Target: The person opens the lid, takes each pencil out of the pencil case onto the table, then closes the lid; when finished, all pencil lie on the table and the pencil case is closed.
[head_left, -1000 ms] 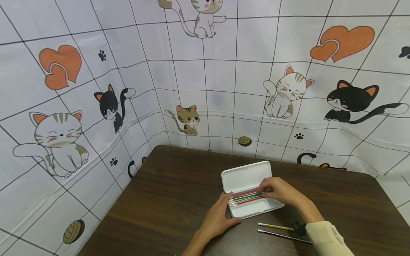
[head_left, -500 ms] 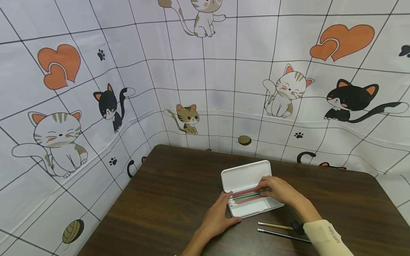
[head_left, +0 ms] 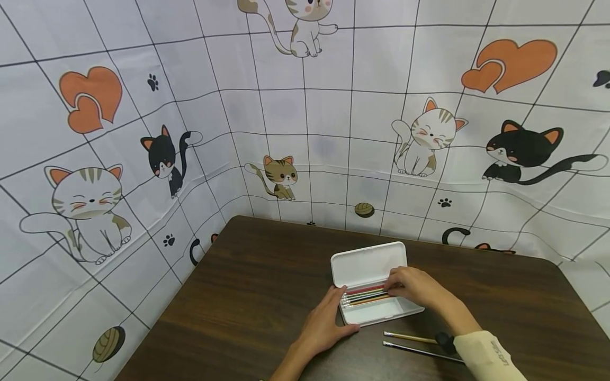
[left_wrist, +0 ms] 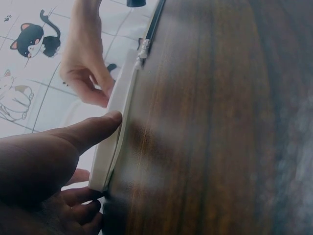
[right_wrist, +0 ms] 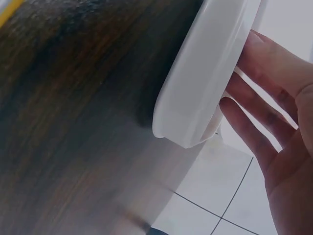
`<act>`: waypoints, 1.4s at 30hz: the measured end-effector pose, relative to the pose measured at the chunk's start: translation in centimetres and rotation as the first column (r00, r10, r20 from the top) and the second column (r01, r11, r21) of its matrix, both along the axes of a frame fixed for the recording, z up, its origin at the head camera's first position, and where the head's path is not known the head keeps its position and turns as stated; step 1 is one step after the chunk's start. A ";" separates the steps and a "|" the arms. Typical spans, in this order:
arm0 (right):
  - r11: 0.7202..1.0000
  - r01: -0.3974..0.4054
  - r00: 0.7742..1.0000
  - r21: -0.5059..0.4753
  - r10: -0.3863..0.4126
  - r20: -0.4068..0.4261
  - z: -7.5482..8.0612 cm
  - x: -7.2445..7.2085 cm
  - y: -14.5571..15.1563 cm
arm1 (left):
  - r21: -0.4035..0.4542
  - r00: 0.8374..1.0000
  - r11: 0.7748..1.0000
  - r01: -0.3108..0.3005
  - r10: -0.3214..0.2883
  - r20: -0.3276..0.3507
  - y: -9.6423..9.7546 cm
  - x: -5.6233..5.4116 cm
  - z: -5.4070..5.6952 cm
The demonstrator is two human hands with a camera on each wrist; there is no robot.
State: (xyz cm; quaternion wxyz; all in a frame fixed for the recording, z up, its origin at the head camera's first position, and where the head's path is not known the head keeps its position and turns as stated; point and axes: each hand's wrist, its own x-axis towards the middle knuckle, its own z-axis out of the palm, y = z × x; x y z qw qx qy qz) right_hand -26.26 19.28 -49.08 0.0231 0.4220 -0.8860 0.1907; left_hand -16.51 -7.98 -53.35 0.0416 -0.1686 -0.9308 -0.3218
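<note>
A white pencil case (head_left: 367,316) lies on the table with its lid (head_left: 367,264) raised. Several coloured pencils (head_left: 364,296) lie side by side in it, white eraser ends to the left. My left hand (head_left: 322,323) grips the case's left end; its thumb (left_wrist: 93,132) presses the front wall in the left wrist view. My right hand (head_left: 414,286) reaches into the case from the right, with its fingers round the pencils' far ends. In the right wrist view these fingers (right_wrist: 259,107) pass behind the case wall, which hides what their tips touch.
Two loose pencils, one yellow (head_left: 410,336) and one dark (head_left: 419,351), lie on the brown table (head_left: 248,296) in front of the case. A black object (head_left: 445,341) sits by the right sleeve (head_left: 486,352). A cat-patterned sheet (head_left: 329,137) hangs behind the table.
My right hand has shifted slightly to the right along the pencils. The pencils' colours and order look different, as if they have rolled. My left hand has kept its place.
</note>
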 end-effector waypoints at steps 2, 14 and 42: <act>1.000 -0.006 1.000 -0.010 0.006 -0.016 -0.2 0.0 0.1 | 0.000 1.000 1.000 0.000 0.000 -0.001 0.0 0.0 0.0; 0.997 0.017 0.999 -0.070 -0.013 0.046 -0.2 0.3 0.6 | 0.006 1.000 1.000 -0.002 0.002 0.011 0.2 0.0 0.0; 0.977 0.147 0.982 -0.155 -0.163 -0.094 2.4 5.4 12.4 | 0.041 0.998 0.999 -0.013 0.011 0.064 0.7 -0.2 -0.1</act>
